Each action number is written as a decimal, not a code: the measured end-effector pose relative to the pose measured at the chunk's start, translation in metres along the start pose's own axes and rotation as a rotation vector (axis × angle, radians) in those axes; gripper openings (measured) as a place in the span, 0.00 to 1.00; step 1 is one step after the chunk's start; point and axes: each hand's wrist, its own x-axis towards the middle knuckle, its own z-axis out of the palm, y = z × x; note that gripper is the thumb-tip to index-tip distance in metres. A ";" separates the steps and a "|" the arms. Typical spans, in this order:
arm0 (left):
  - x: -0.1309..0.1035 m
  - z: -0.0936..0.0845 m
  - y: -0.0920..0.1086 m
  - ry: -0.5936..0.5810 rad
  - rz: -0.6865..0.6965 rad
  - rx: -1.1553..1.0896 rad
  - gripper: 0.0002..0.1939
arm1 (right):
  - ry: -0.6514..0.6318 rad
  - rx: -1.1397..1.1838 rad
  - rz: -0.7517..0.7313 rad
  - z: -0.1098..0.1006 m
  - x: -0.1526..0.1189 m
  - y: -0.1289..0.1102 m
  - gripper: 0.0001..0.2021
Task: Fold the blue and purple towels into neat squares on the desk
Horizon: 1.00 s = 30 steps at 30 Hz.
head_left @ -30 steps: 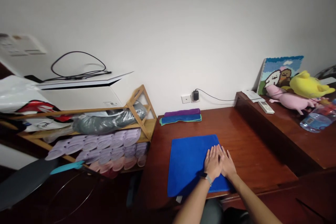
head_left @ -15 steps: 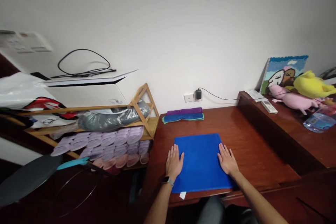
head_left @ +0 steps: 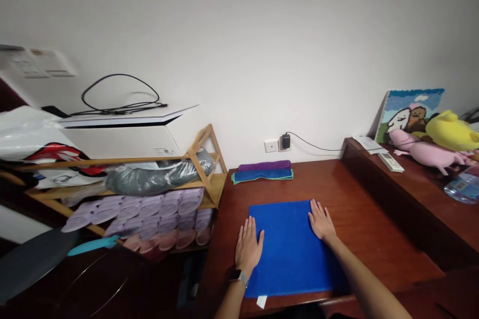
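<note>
A blue towel [head_left: 288, 249] lies spread flat on the brown wooden table [head_left: 368, 237], with a small white tag at its near left edge. My left hand [head_left: 249, 248] rests on the towel's left edge, fingers stretched out and thumb apart. On the far right corner of the towel lies my right hand [head_left: 321, 220], flat with its fingers extended. Neither hand grips anything. Behind the towel, near the wall, are a folded blue towel with green trim [head_left: 262, 175] and a folded purple towel [head_left: 265, 165].
Left of the table stands a wooden rack [head_left: 212, 159] bearing lilac slippers [head_left: 164, 203] and a white box [head_left: 123, 142]. A raised ledge on the right holds a remote control [head_left: 390, 162], a pink plush toy [head_left: 422, 149] and a plastic bottle [head_left: 464, 185]. A charger [head_left: 286, 141] is plugged into the wall.
My right hand has slid away from me along the towel's right edge to its far corner. The left hand stays at the left edge. The camera view has shifted slightly.
</note>
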 end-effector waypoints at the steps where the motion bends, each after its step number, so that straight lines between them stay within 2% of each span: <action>1: 0.000 0.000 0.000 -0.005 0.000 0.007 0.36 | 0.007 0.002 0.003 0.003 0.001 0.001 0.33; 7: 0.000 -0.010 -0.001 -0.004 0.024 0.052 0.34 | 0.029 0.024 -0.004 0.007 -0.002 0.001 0.33; 10: 0.006 -0.016 0.021 0.037 0.110 0.036 0.31 | 0.030 0.040 0.000 0.004 -0.002 0.000 0.33; 12: 0.016 -0.015 0.057 0.031 0.182 -0.012 0.31 | 0.028 0.048 -0.002 0.004 -0.001 0.000 0.33; 14: 0.031 -0.007 0.107 -0.021 0.253 -0.082 0.31 | 0.024 0.049 -0.005 0.007 -0.001 0.002 0.33; 17: 0.056 0.013 0.183 -0.145 0.332 -0.192 0.33 | 0.016 0.017 -0.052 0.013 -0.002 0.008 0.33; 19: 0.069 0.027 0.215 -0.216 0.342 -0.246 0.34 | 0.013 -0.018 -0.099 0.016 -0.003 0.012 0.34; 20: 0.073 0.033 0.222 -0.242 0.339 -0.262 0.34 | 0.015 -0.030 -0.115 0.018 -0.003 0.014 0.34; 22: 0.077 0.040 0.217 -0.265 0.335 -0.268 0.35 | 0.023 -0.033 -0.106 0.019 -0.002 0.014 0.34; 24: 0.077 0.040 0.189 -0.248 0.327 -0.239 0.35 | 0.033 -0.012 -0.067 0.020 -0.001 0.013 0.33; 26: 0.078 0.033 0.144 -0.213 0.274 -0.175 0.36 | 0.044 0.011 -0.034 0.020 0.000 0.011 0.33; 30: 0.081 0.015 0.045 -0.144 0.068 -0.021 0.35 | 0.050 0.019 -0.019 0.019 0.001 0.009 0.33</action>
